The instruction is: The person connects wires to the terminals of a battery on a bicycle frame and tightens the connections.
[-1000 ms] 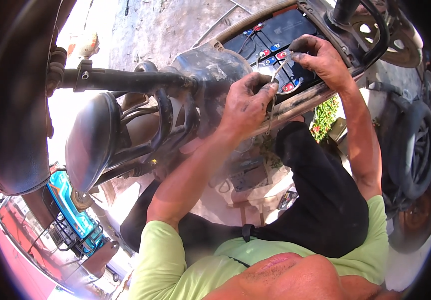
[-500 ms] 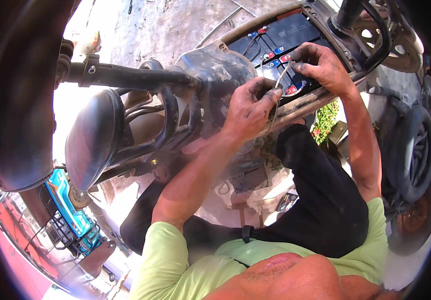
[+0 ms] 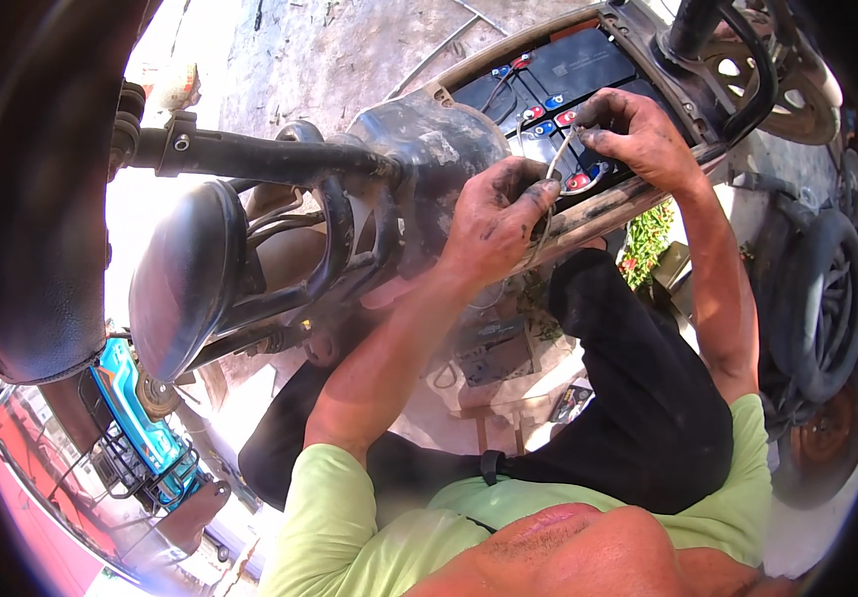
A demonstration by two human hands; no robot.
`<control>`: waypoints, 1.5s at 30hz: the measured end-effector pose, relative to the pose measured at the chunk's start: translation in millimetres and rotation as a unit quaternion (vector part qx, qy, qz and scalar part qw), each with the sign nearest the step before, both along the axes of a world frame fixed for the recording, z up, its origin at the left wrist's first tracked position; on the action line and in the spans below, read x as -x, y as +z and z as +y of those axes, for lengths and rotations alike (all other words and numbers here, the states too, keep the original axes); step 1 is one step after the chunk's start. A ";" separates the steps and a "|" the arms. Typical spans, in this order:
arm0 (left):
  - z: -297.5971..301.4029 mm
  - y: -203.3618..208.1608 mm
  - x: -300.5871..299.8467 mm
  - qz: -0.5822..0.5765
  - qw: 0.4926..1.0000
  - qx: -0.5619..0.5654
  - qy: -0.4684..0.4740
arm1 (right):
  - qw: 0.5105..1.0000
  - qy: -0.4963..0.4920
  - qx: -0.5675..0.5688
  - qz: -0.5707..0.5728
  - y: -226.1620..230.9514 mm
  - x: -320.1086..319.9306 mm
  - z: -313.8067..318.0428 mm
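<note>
Between my two hands runs a thin pale wire (image 3: 561, 152). My left hand (image 3: 502, 207) pinches it between thumb and fingers, and a length of it hangs below that grip over the tray's edge. My right hand (image 3: 636, 134) is closed in a pinch at the wire's upper end; the very tip is hidden by the fingers. Both hands are above black batteries (image 3: 583, 68) set in an open tray (image 3: 603, 221) of a scooter-like vehicle. Red and blue terminals (image 3: 577, 182) with dark cables show beside my fingers. My fingertips are smeared with dark grime.
A black seat (image 3: 36, 229) and a padded backrest (image 3: 190, 279) on black tubes stick out at the left. A wheel (image 3: 772, 85) stands at the far right, and black tyres (image 3: 822, 298) lean nearer. Behind my left arm is a blue-framed vehicle (image 3: 140, 413).
Both hands keep their grip on the wire and have barely moved. The stretch of wire between them looks slightly straighter.
</note>
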State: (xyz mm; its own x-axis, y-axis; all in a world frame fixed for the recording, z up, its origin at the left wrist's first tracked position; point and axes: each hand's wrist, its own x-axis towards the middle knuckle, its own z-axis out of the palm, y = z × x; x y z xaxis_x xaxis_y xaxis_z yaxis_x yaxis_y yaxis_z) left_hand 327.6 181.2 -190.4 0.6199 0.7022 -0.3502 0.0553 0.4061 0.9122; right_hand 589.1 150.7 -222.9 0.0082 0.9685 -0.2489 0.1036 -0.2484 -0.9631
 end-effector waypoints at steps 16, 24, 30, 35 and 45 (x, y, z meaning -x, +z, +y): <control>2.3 0.1 -0.3 0.015 1.000 0.018 0.001 | 0.999 -0.040 0.003 -0.019 8.1 -3.6 -1.3; 1.1 3.5 -0.9 0.019 1.000 -0.011 -0.010 | 1.000 -0.009 0.013 0.012 5.3 -4.4 -0.5; 0.0 -1.4 0.1 0.017 1.000 -0.018 -0.012 | 1.000 -0.007 0.011 0.009 2.3 -2.9 -0.2; -0.3 -0.5 0.7 0.023 0.998 -0.048 -0.024 | 1.000 -0.002 0.008 0.029 -2.3 -5.1 -1.0; 2.0 -6.3 3.5 0.014 0.999 -0.031 -0.041 | 1.000 -0.006 0.011 0.020 5.2 -0.7 -0.9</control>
